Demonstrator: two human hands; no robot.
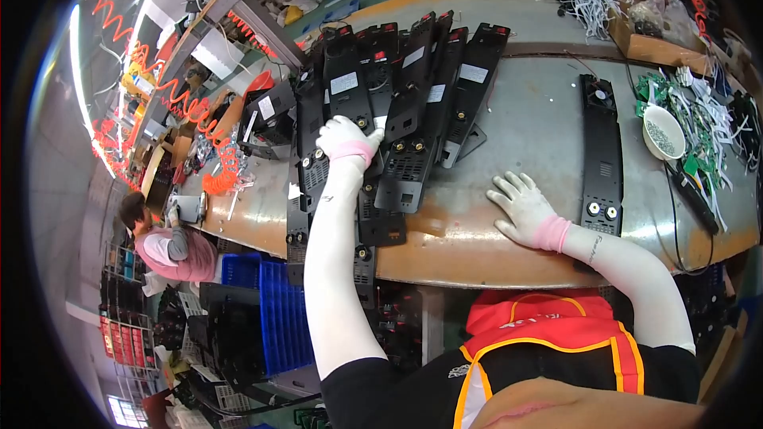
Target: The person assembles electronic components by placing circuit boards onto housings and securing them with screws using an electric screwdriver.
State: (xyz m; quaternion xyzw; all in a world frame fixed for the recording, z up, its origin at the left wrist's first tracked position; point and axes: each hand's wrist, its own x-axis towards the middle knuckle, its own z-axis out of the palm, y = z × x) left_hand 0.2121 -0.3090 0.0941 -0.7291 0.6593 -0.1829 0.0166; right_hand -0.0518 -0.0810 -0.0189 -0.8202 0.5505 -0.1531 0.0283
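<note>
My left hand, in a white glove with a pink cuff, reaches into a heap of long black panels. Its thumb and fingers are spread across the width of one black panel with a white label, and they grip it. Other black panels overlap around it, several with brass-coloured round fittings. My right hand, gloved the same way, lies on the metal tabletop with fingers apart and nothing in it. To its right lies a single black panel with a small fan at the far end and two round fittings at the near end.
A white bowl of small parts stands among green circuit boards and white cables at the right. A black tool with a cord lies beside them. A cardboard box stands far right. Another person works at the left.
</note>
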